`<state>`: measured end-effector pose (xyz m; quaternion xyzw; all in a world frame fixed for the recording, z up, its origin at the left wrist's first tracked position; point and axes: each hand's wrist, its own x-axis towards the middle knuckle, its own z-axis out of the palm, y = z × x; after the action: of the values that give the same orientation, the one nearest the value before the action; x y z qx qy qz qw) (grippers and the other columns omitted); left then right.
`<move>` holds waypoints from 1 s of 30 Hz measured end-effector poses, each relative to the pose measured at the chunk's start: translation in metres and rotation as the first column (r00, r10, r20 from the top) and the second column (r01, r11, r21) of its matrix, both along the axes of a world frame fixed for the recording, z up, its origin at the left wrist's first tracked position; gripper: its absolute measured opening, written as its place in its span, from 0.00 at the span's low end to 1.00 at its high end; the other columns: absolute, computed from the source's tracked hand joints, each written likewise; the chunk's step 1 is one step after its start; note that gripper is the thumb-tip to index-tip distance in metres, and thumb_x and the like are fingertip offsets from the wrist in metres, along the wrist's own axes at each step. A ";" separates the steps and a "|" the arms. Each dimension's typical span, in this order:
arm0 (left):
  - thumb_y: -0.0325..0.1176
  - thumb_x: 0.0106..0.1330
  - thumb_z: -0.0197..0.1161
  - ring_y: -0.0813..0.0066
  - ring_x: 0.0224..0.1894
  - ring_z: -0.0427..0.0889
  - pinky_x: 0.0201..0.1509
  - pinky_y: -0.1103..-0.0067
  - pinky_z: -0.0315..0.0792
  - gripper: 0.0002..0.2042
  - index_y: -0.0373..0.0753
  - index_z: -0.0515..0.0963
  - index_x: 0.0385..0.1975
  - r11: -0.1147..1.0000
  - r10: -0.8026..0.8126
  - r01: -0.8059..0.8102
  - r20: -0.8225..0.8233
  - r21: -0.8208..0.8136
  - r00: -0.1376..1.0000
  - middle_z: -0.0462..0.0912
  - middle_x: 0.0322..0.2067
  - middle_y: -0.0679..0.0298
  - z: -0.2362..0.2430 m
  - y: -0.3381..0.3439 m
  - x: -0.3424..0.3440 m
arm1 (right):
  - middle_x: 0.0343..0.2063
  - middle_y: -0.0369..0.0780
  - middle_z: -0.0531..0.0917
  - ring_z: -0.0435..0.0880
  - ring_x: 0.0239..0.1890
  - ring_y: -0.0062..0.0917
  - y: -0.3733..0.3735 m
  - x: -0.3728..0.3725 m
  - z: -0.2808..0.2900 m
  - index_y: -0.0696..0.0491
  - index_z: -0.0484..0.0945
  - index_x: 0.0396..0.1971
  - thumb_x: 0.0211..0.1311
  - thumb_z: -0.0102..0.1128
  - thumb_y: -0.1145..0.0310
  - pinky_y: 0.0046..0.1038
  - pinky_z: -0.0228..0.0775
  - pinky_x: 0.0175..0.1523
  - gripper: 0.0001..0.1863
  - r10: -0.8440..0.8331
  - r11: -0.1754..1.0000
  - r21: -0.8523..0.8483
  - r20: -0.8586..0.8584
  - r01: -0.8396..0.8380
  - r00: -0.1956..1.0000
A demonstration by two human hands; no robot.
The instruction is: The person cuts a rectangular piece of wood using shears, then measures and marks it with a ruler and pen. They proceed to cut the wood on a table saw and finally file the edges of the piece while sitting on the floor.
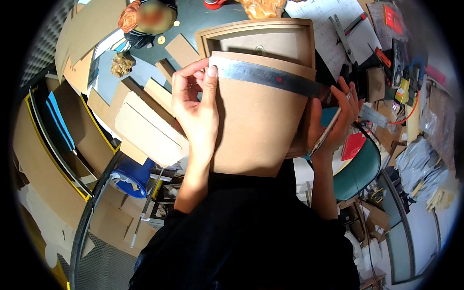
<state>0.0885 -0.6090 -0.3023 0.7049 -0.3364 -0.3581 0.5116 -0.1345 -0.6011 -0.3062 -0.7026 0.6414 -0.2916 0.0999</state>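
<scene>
With the left hand [197, 104] pinching the long silver metal ruler [261, 76] on the flat tan tapered board [253, 128] overlapping the open brown tray-like box [256, 27], and the right hand [333, 134] closed on a slim pencil-like tool [330, 126], even pressure should prevent slipping.

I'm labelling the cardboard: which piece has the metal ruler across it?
The large tan cardboard panel between the left hand and right hand; the metal ruler crosses its upper part. The cardboard pieces farther left carry none.
</scene>
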 end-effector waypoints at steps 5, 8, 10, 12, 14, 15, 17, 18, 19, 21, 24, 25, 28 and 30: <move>0.26 0.65 0.62 0.90 0.31 0.67 0.37 0.91 0.64 0.06 0.35 0.77 0.40 1.000 0.015 -0.015 0.017 0.000 1.000 0.70 0.28 0.75 0.002 -0.002 -0.004 | 0.52 0.39 0.77 0.64 0.64 0.39 -0.012 -0.007 -0.010 0.48 0.73 0.47 0.57 0.61 0.63 0.50 0.29 0.71 0.18 0.015 1.000 -0.013 0.031 -0.015 0.999; 0.25 0.64 0.62 0.89 0.32 0.69 0.39 0.90 0.65 0.07 0.34 0.77 0.40 1.000 0.003 -0.005 0.088 0.024 0.996 0.70 0.29 0.73 0.003 -0.002 -0.004 | 0.50 0.39 0.77 0.64 0.64 0.38 -0.012 -0.007 -0.012 0.48 0.74 0.45 0.57 0.59 0.63 0.51 0.25 0.71 0.16 0.001 1.000 -0.008 0.043 0.000 0.999; 0.26 0.64 0.63 0.88 0.33 0.69 0.40 0.89 0.67 0.07 0.33 0.78 0.40 0.999 0.002 -0.006 0.108 0.031 0.994 0.70 0.31 0.72 -0.002 0.000 -0.001 | 0.50 0.39 0.78 0.64 0.64 0.38 -0.012 -0.006 -0.012 0.48 0.75 0.44 0.57 0.58 0.63 0.51 0.24 0.71 0.14 -0.009 1.000 -0.003 0.040 0.009 0.999; 0.26 0.64 0.63 0.87 0.33 0.69 0.40 0.89 0.67 0.07 0.33 0.78 0.40 0.999 0.017 -0.022 0.118 0.041 0.993 0.70 0.31 0.72 -0.002 0.000 -0.002 | 0.49 0.38 0.78 0.64 0.64 0.38 -0.013 -0.005 -0.012 0.48 0.76 0.43 0.57 0.57 0.63 0.51 0.23 0.71 0.14 -0.017 1.000 0.003 0.040 0.017 0.999; 0.26 0.64 0.63 0.87 0.34 0.69 0.40 0.89 0.67 0.07 0.33 0.78 0.40 0.998 0.025 -0.032 0.126 0.054 0.992 0.70 0.32 0.71 -0.001 0.000 -0.003 | 0.50 0.41 0.78 0.63 0.65 0.41 -0.014 -0.005 -0.008 0.49 0.73 0.45 0.58 0.55 0.65 0.52 0.21 0.70 0.14 0.002 1.000 0.026 0.009 -0.002 1.000; 0.26 0.64 0.63 0.87 0.34 0.69 0.40 0.89 0.67 0.07 0.33 0.78 0.40 0.998 0.024 -0.031 0.135 0.056 0.991 0.70 0.31 0.71 -0.001 0.000 -0.003 | 0.50 0.42 0.78 0.62 0.65 0.42 -0.014 -0.005 -0.008 0.50 0.72 0.46 0.58 0.54 0.66 0.53 0.20 0.70 0.15 0.012 0.999 0.037 -0.006 -0.012 1.000; 0.27 0.64 0.64 0.87 0.34 0.69 0.40 0.89 0.67 0.08 0.33 0.78 0.40 0.998 0.017 -0.026 0.153 0.058 0.988 0.71 0.31 0.71 0.000 -0.001 -0.004 | 0.50 0.42 0.78 0.62 0.65 0.42 -0.013 -0.005 -0.012 0.50 0.72 0.46 0.59 0.53 0.65 0.53 0.18 0.70 0.15 0.006 1.000 0.029 0.009 -0.006 1.000; 0.27 0.64 0.64 0.87 0.33 0.69 0.40 0.89 0.67 0.08 0.33 0.78 0.40 0.998 0.020 -0.030 0.156 0.062 0.988 0.71 0.31 0.71 0.000 -0.002 -0.005 | 0.50 0.42 0.78 0.62 0.66 0.42 -0.012 -0.005 -0.014 0.50 0.72 0.46 0.60 0.53 0.64 0.52 0.17 0.70 0.15 0.003 1.000 0.025 0.016 -0.003 1.000; 0.27 0.64 0.64 0.88 0.33 0.69 0.39 0.89 0.67 0.08 0.33 0.78 0.40 0.997 0.026 -0.036 0.158 0.066 0.987 0.71 0.30 0.71 0.002 -0.003 -0.006 | 0.50 0.41 0.78 0.62 0.66 0.40 -0.012 -0.005 -0.016 0.48 0.73 0.45 0.58 0.54 0.64 0.52 0.15 0.70 0.14 -0.014 1.000 0.018 0.034 0.013 0.999; 0.27 0.64 0.64 0.88 0.33 0.69 0.39 0.89 0.67 0.08 0.33 0.78 0.40 0.997 0.034 -0.046 0.162 0.068 0.986 0.72 0.30 0.71 0.002 -0.003 -0.007 | 0.50 0.37 0.78 0.63 0.66 0.38 -0.011 -0.004 -0.020 0.45 0.76 0.42 0.55 0.57 0.64 0.51 0.11 0.70 0.13 -0.047 0.999 0.006 0.069 0.047 0.997; 0.28 0.64 0.64 0.88 0.32 0.70 0.39 0.89 0.67 0.08 0.33 0.77 0.40 0.997 0.034 -0.044 0.174 0.057 0.984 0.72 0.30 0.70 0.001 -0.005 -0.007 | 0.51 0.37 0.78 0.62 0.67 0.39 -0.012 -0.005 -0.021 0.45 0.76 0.43 0.55 0.57 0.64 0.51 0.10 0.70 0.14 -0.047 0.999 0.003 0.084 0.047 0.995; 0.28 0.64 0.64 0.88 0.32 0.70 0.39 0.89 0.67 0.08 0.33 0.77 0.40 0.998 0.033 -0.044 0.179 0.055 0.983 0.73 0.30 0.70 0.001 -0.004 -0.008 | 0.51 0.37 0.78 0.61 0.67 0.39 -0.012 -0.005 -0.022 0.45 0.76 0.43 0.55 0.57 0.64 0.51 0.10 0.70 0.14 -0.043 0.999 -0.008 0.082 0.044 0.996; 0.29 0.65 0.63 0.85 0.36 0.74 0.43 0.88 0.69 0.09 0.32 0.77 0.40 0.997 0.027 -0.042 0.209 0.067 0.978 0.78 0.33 0.65 0.001 -0.002 -0.007 | 0.51 0.37 0.78 0.60 0.67 0.40 -0.013 -0.005 -0.025 0.45 0.76 0.43 0.55 0.57 0.64 0.51 0.10 0.70 0.14 -0.036 0.999 -0.036 0.081 0.039 0.996; 0.30 0.65 0.62 0.83 0.38 0.77 0.45 0.87 0.70 0.09 0.32 0.77 0.41 0.996 0.021 -0.039 0.221 0.076 0.975 0.81 0.35 0.63 0.001 -0.002 -0.007 | 0.51 0.37 0.78 0.59 0.68 0.40 -0.012 -0.006 -0.027 0.45 0.76 0.43 0.55 0.57 0.64 0.52 0.10 0.70 0.14 -0.036 0.998 -0.050 0.086 0.040 0.996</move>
<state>0.0818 -0.6114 -0.3017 0.7652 -0.3655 -0.2832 0.4479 -0.1401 -0.6133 -0.3329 -0.6796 0.6420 -0.3395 0.1031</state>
